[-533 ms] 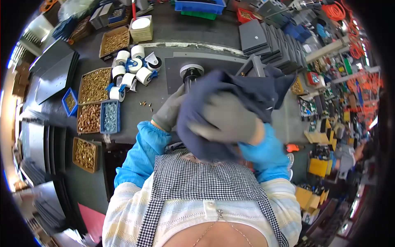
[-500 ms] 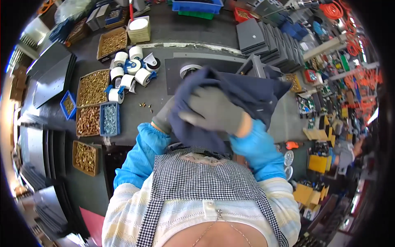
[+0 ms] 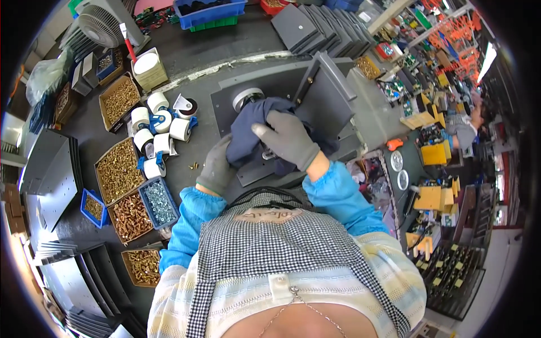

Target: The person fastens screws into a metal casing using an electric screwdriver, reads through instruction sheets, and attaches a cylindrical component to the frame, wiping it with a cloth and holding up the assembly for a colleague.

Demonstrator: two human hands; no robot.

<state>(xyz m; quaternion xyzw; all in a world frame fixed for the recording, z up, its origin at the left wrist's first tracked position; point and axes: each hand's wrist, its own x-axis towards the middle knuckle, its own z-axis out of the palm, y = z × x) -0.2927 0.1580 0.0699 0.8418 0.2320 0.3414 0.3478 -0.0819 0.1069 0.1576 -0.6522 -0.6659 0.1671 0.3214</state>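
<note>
Both my hands wear grey gloves and hold a bunched navy cloth over a dark grey metal piece. My left hand is closed on the cloth's left edge, its fingertips partly hidden. From above, my right hand grips the cloth with bent fingers, the thumb pointing left. A caster wheel stands on the metal piece just beyond the cloth. An upright grey panel rises at the piece's right side. Below the right hand, another metal fitting shows partly beneath the cloth.
White casters with blue levers lie to the left, beside a box of brass-coloured screws and a blue bin of silver fasteners. A few loose screws lie near my left hand. Grey panels are stacked at the back right.
The cloth, raised and spread before, is now bunched lower against the metal piece. My right hand has turned, and more of the upright panel shows. The whole view has turned.
</note>
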